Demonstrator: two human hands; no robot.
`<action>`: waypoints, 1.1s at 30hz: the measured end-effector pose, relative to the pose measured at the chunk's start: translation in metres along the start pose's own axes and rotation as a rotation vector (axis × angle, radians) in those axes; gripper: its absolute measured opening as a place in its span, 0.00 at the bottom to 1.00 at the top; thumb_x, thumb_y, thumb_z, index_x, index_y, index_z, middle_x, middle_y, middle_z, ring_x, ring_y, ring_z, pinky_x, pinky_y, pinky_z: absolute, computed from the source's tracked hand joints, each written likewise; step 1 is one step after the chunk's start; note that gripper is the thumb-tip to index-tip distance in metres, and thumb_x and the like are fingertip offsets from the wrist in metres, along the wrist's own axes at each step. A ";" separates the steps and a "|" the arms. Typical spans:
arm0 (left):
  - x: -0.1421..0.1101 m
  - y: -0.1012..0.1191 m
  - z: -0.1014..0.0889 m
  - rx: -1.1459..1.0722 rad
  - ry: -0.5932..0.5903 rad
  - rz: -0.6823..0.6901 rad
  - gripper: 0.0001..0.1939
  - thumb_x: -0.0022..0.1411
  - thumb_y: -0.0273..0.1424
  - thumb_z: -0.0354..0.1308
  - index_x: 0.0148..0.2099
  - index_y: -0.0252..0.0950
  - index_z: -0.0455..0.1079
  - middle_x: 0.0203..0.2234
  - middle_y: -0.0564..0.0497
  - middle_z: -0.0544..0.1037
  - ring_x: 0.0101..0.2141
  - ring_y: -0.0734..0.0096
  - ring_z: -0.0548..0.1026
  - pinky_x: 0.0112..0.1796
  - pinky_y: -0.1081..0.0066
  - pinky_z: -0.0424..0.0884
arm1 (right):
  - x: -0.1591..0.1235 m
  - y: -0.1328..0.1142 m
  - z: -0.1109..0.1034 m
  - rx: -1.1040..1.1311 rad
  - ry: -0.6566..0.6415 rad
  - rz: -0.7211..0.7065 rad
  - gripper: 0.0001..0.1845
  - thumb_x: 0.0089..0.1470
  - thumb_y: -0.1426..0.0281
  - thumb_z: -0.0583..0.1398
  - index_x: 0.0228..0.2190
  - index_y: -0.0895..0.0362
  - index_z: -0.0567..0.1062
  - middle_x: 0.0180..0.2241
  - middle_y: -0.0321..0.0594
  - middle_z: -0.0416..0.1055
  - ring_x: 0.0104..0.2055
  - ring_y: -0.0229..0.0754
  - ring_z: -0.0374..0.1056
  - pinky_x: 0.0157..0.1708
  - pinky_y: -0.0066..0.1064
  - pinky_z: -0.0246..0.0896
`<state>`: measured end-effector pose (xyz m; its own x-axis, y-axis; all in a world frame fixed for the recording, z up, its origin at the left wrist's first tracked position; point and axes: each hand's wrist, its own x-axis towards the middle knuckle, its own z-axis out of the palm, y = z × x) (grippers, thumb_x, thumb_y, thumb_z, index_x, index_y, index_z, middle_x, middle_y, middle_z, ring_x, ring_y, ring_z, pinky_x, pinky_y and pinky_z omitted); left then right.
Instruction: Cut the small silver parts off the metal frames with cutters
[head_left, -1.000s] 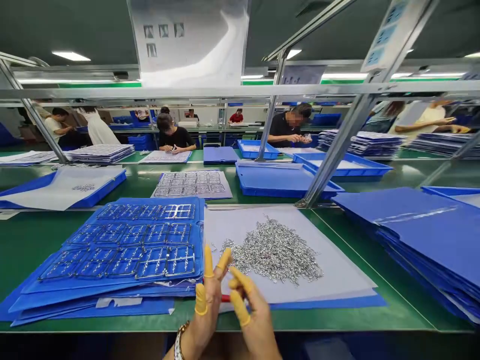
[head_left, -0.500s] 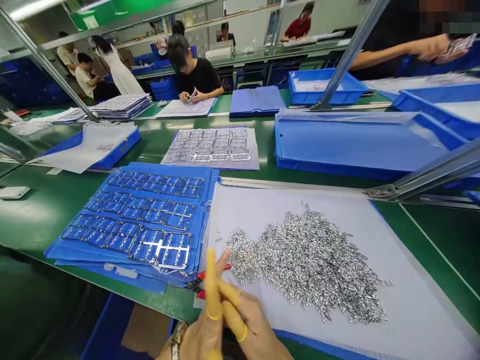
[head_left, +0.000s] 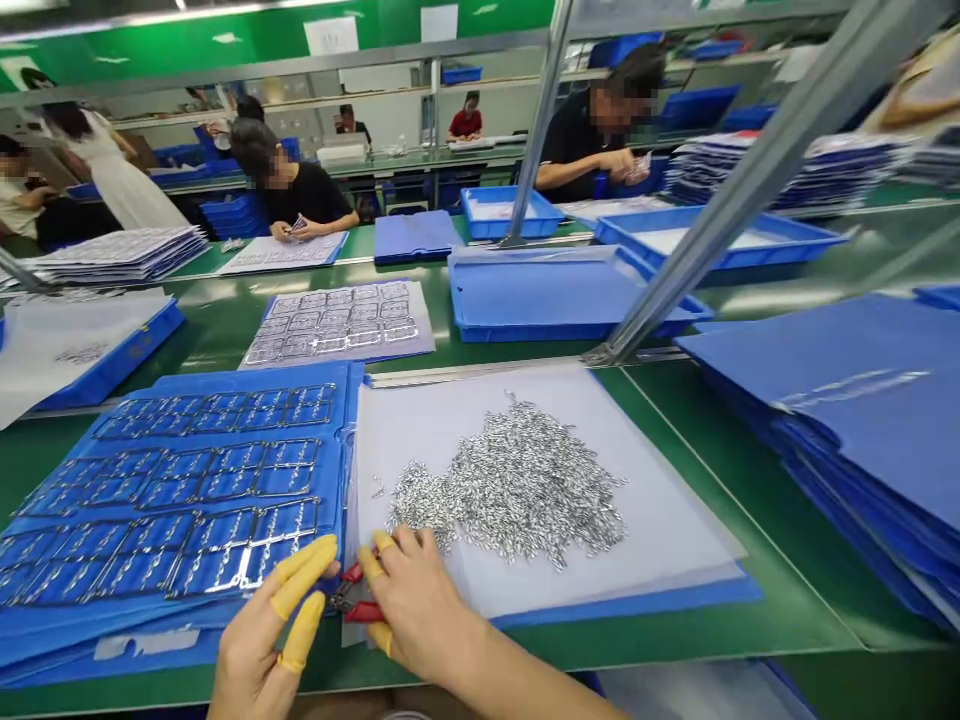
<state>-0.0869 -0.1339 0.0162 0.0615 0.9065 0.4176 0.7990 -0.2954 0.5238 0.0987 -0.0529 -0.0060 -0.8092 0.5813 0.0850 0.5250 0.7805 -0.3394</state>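
My right hand [head_left: 420, 595] lies at the front edge of the white sheet. Its thumb and fingers close around the red handles of small pliers [head_left: 362, 611], whose dark jaws point left. To the left is my left hand [head_left: 274, 625], thumb and fingers apart with nothing visible between them. Both hands wear yellow finger cots. Just beyond the right fingertips spreads a pile of small shiny metal pieces [head_left: 525, 480]. Beside the left hand, rows of thin rectangular metal frames [head_left: 289, 530] with chain-like strips inside rest on blue sheets [head_left: 180, 385].
Another set of frames [head_left: 337, 320] lies on a pale sheet farther back. Blue trays [head_left: 525, 325] stand behind a slanted metal post [head_left: 675, 270]. Blue sheets [head_left: 840, 400] are stacked at right. Across the bench, people [head_left: 307, 190] handle small parts.
My hands, close together before, are now apart. The right hand has moved onto the pliers; the left is beside the frames. My view has turned right.
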 end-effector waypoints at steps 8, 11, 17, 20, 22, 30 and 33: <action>0.024 -0.025 -0.026 0.053 -0.067 0.088 0.22 0.63 0.27 0.51 0.59 0.44 0.61 0.50 0.49 0.73 0.51 0.67 0.70 0.51 0.68 0.69 | 0.002 0.013 -0.039 -0.014 -0.057 -0.105 0.31 0.39 0.57 0.64 0.45 0.55 0.67 0.37 0.42 0.65 0.44 0.50 0.57 0.53 0.53 0.44; 0.039 -0.035 -0.042 0.069 -0.155 0.061 0.21 0.65 0.28 0.49 0.59 0.43 0.61 0.49 0.49 0.73 0.50 0.68 0.71 0.50 0.67 0.69 | -0.022 0.023 -0.044 0.129 0.010 -0.022 0.23 0.40 0.67 0.60 0.41 0.55 0.67 0.39 0.42 0.64 0.43 0.48 0.57 0.48 0.44 0.53; 0.117 -0.046 -0.045 0.252 -0.386 0.131 0.18 0.66 0.35 0.48 0.56 0.38 0.65 0.46 0.46 0.74 0.47 0.66 0.70 0.50 0.65 0.66 | -0.056 0.011 -0.001 0.133 0.261 0.142 0.24 0.41 0.81 0.55 0.43 0.57 0.64 0.37 0.43 0.66 0.37 0.46 0.59 0.37 0.37 0.56; 0.170 -0.050 -0.017 0.499 -0.566 0.147 0.18 0.63 0.36 0.51 0.54 0.38 0.68 0.42 0.45 0.74 0.45 0.61 0.68 0.49 0.60 0.65 | -0.047 -0.006 0.022 0.057 0.241 0.125 0.27 0.42 0.81 0.58 0.47 0.58 0.63 0.36 0.43 0.67 0.37 0.46 0.60 0.36 0.37 0.55; 0.197 -0.055 0.007 0.562 -0.605 0.141 0.18 0.58 0.36 0.57 0.50 0.38 0.71 0.43 0.43 0.73 0.47 0.54 0.66 0.49 0.53 0.62 | -0.037 -0.012 0.031 0.008 0.190 0.138 0.27 0.41 0.81 0.59 0.46 0.57 0.64 0.37 0.42 0.68 0.37 0.47 0.61 0.35 0.37 0.54; 0.233 -0.080 0.061 0.678 -0.708 0.092 0.16 0.59 0.37 0.58 0.47 0.34 0.70 0.51 0.44 0.68 0.54 0.54 0.62 0.54 0.46 0.56 | -0.017 -0.006 0.024 0.092 -0.027 0.211 0.24 0.37 0.83 0.58 0.39 0.54 0.67 0.38 0.38 0.68 0.39 0.45 0.62 0.37 0.35 0.53; 0.240 -0.082 0.060 0.670 -0.707 0.089 0.16 0.61 0.36 0.56 0.49 0.35 0.68 0.53 0.45 0.67 0.56 0.55 0.61 0.55 0.46 0.55 | -0.014 0.000 0.012 0.173 -0.039 0.225 0.25 0.37 0.83 0.57 0.40 0.54 0.67 0.39 0.38 0.68 0.40 0.45 0.63 0.38 0.34 0.54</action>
<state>-0.1012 0.1259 0.0289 0.3082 0.9254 -0.2207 0.9349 -0.3375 -0.1094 0.1073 -0.0640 -0.0180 -0.6889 0.7234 -0.0454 0.6423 0.5803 -0.5007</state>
